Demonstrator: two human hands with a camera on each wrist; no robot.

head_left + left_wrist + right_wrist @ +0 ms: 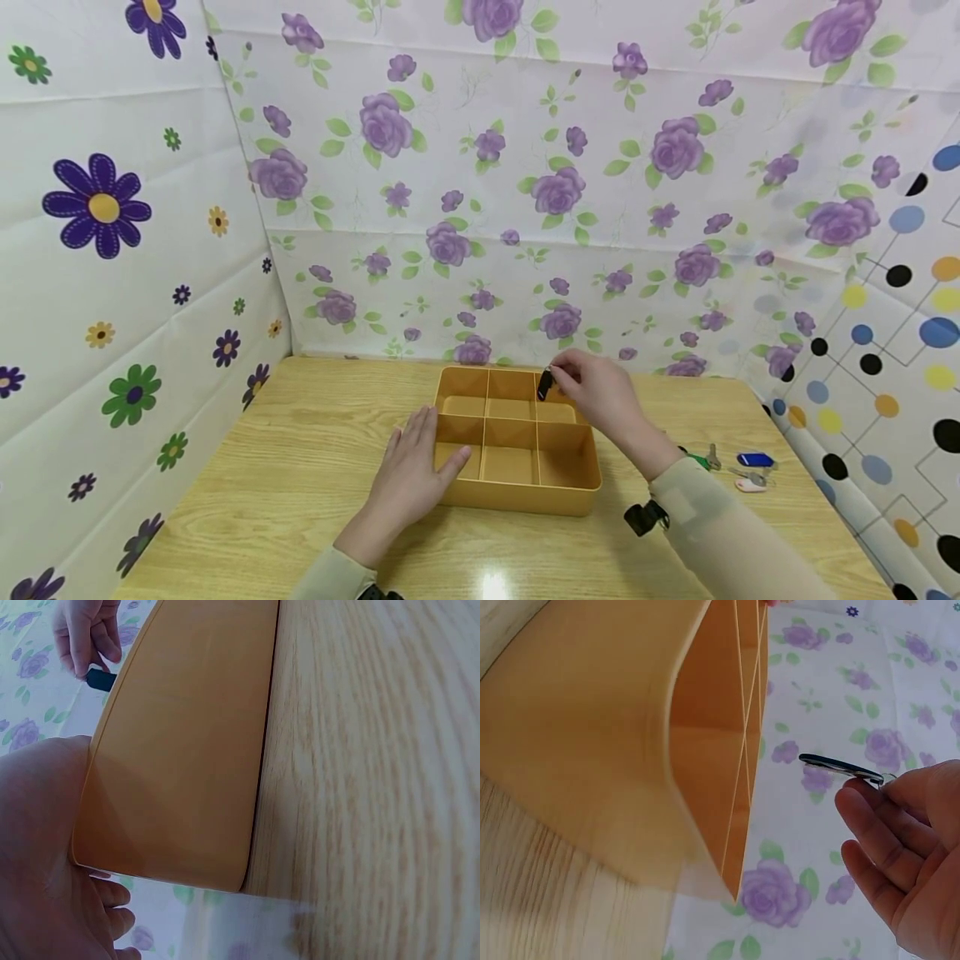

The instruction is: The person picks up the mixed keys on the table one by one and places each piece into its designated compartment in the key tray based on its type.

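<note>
A yellow-orange box point(517, 498) with several compartments in two rows stands on the table. My right hand point(600, 392) pinches a black key tag point(545, 383) by its small metal ring end, over the back right compartment. In the right wrist view the flat tag point(838, 766) sticks out from the fingertips point(851, 802), above the box's rim. My left hand point(415, 467) rests at the box's front left corner, fingers along the left side and thumb over the front left compartment. The left wrist view shows its palm point(37, 817) against the box wall point(180, 765).
On the table right of the box lie a green key tag point(701, 461) with a key point(713, 456), a blue key tag point(755, 459) and a whitish one point(750, 485). My right forearm passes close by them. Patterned cloth walls point(510, 275) enclose the wooden table point(330, 433).
</note>
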